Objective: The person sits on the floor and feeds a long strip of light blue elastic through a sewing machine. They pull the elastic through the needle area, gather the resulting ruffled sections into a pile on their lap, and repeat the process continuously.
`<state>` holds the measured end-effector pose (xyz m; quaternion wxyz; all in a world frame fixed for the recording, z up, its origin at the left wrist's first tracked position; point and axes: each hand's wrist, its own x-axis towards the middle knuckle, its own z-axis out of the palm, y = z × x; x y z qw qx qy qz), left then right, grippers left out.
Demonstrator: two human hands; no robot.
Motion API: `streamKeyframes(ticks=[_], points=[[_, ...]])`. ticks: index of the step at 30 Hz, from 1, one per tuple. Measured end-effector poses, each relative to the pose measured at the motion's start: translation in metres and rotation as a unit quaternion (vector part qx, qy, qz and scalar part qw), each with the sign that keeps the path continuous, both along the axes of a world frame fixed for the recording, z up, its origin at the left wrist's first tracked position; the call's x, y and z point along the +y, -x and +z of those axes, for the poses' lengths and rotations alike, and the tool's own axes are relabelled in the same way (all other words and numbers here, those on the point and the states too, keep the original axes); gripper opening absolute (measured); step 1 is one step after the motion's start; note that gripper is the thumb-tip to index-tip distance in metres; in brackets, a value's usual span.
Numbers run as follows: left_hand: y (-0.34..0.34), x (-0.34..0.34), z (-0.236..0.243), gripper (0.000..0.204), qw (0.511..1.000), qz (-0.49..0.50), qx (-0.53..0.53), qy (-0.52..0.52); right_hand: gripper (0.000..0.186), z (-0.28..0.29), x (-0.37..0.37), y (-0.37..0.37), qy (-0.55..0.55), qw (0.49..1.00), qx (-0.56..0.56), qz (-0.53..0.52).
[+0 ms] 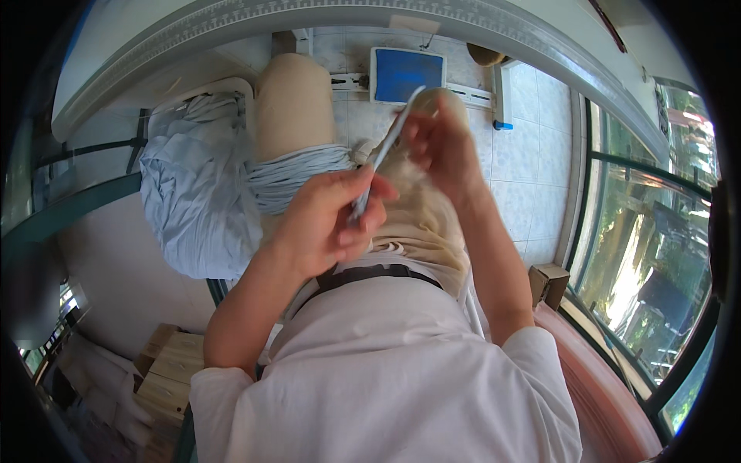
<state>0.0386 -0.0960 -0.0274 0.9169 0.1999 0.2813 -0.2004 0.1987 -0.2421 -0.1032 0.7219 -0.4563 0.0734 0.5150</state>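
Note:
My left hand (332, 220) is closed around a narrow pale blue-grey strip (387, 148), which rises diagonally to the upper right from between its fingers. My right hand (440, 147) is beside the upper part of that strip, fingers bent and smeared by motion; whether they grip it cannot be told. Several pale blue strips (297, 174) lie gathered across my left thigh, next to a loose heap of light blue fabric (193, 201) at the left. Beige cloth (413, 224) covers my lap below both hands.
A grey measuring rail (340, 17) arches across the top. A blue pedal or panel (407, 76) sits on the tiled floor beyond my knees. Glazed windows (641, 270) run along the right, with pink fabric (587, 370) lower down. Small wooden drawers (162, 374) stand at the lower left.

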Motion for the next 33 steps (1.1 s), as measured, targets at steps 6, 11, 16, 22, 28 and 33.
streamKeyframes(ticks=[6, 11, 16, 22, 28, 33], points=[[-0.010, 0.005, -0.015, 0.031, 0.999, -0.001, -0.018, 0.033, 0.038, 0.043, 0.020, 0.050, -0.040, 0.998, 0.040, -0.002], [-0.005, 0.005, -0.012, 0.032, 0.997, -0.002, -0.001, -0.078, 0.026, 0.041, 0.028, 0.045, -0.019, 0.998, -0.042, -0.049], [-0.002, 0.000, -0.014, 0.034, 0.993, 0.024, 0.006, -0.114, 0.025, 0.038, 0.036, 0.048, 0.032, 0.993, -0.098, -0.050], [0.006, -0.008, -0.008, 0.036, 0.993, 0.022, 0.009, -0.113, 0.029, 0.021, 0.047, 0.041, 0.101, 0.971, -0.176, -0.128], [0.028, -0.019, 0.006, 0.034, 0.997, -0.002, 0.035, -0.074, 0.021, -0.013, 0.043, -0.023, 0.155, 0.939, -0.169, -0.257], [0.053, -0.026, 0.018, 0.035, 0.998, -0.047, 0.026, -0.042, 0.021, -0.049, 0.002, -0.074, 0.077, 0.947, -0.099, -0.294]])
